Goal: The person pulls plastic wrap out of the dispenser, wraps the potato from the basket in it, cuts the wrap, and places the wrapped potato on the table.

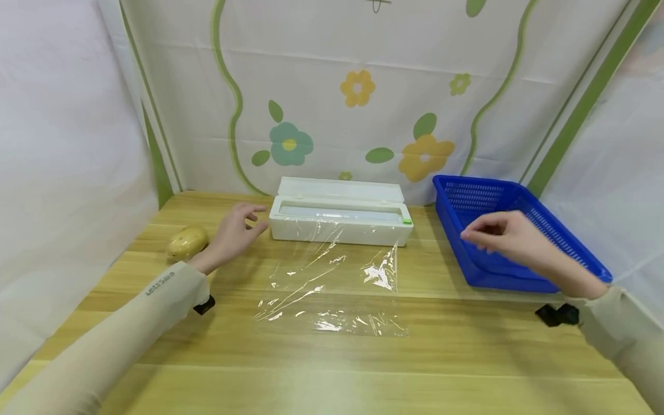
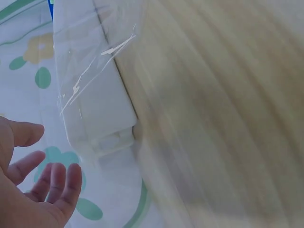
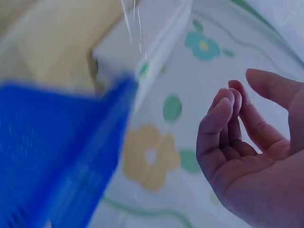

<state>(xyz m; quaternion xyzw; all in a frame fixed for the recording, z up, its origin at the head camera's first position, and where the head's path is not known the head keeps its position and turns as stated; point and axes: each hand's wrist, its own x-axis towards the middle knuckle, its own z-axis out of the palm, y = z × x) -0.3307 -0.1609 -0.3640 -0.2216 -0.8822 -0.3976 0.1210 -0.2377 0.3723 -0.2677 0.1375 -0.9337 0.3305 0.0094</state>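
A white cling film box (image 1: 339,231) stands at the back of the table, its lid raised. A sheet of clear film (image 1: 332,288) comes out over its front edge and lies wrinkled on the wood. My left hand (image 1: 234,235) is just off the box's left end, thumb and fingers spread and nothing between them; the left wrist view also shows the empty fingers (image 2: 73,185). Over the blue basket (image 1: 456,248) hovers my right hand (image 1: 513,237), its fingers loosely bent. In the right wrist view, a gap shows between thumb and fingers (image 3: 216,121), with nothing held.
A potato (image 1: 188,243) lies on the table by my left wrist. Patterned cloth (image 1: 332,132) hangs behind the box and along both sides. The basket stands at the right, slanted, close to the cloth. Wooden tabletop (image 1: 332,380) extends toward me.
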